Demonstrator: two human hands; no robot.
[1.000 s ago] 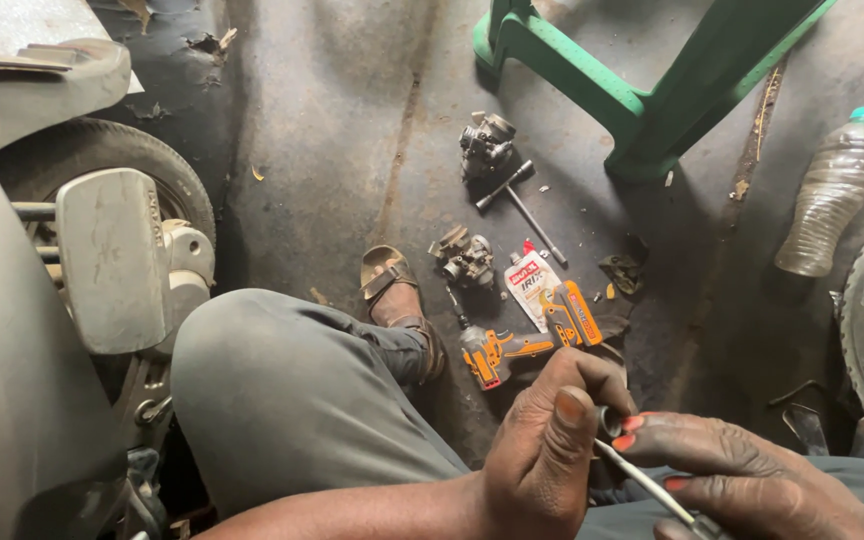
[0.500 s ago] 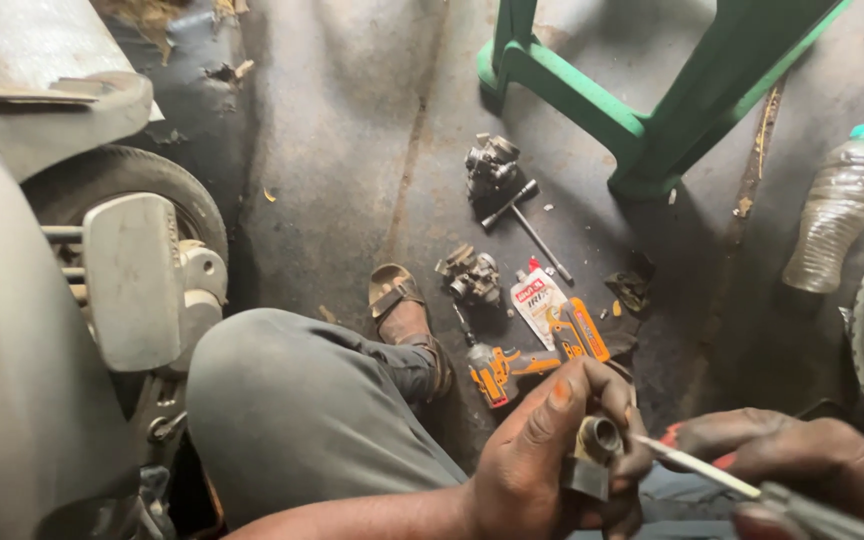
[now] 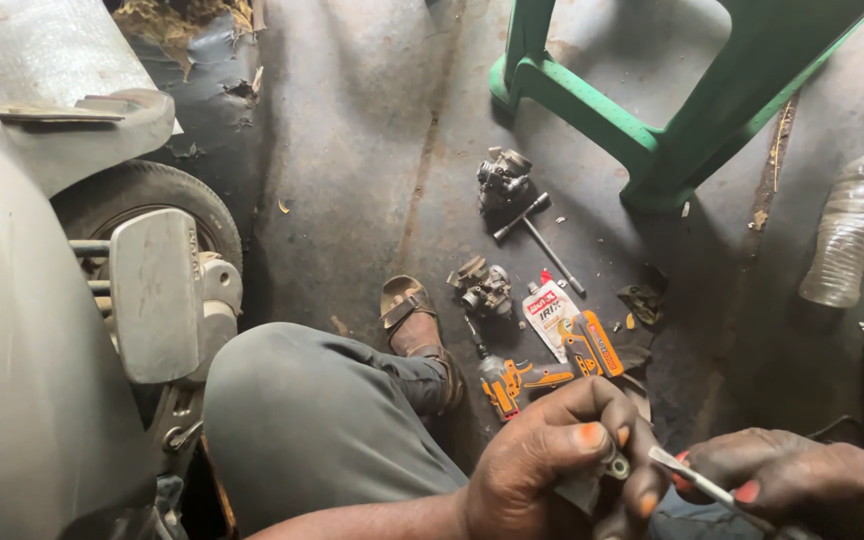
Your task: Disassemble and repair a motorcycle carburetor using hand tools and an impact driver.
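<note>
two hands work low in the frame: the left hand (image 3: 562, 465) pinches a small metal part (image 3: 612, 466) over the knee, the right hand (image 3: 802, 485) grips a thin tool (image 3: 692, 478) just beside it. steadying the part likely matters most, probing gently.

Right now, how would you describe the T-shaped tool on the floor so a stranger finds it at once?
Start at the green plastic stool. Just in front of its near leg, on the grey floor, lies a grimy metal carburettor. The T-shaped tool lies right beside it: a thin bare steel rod with a short crossbar, unlike the orange-handled tools nearer the knee.
</note>
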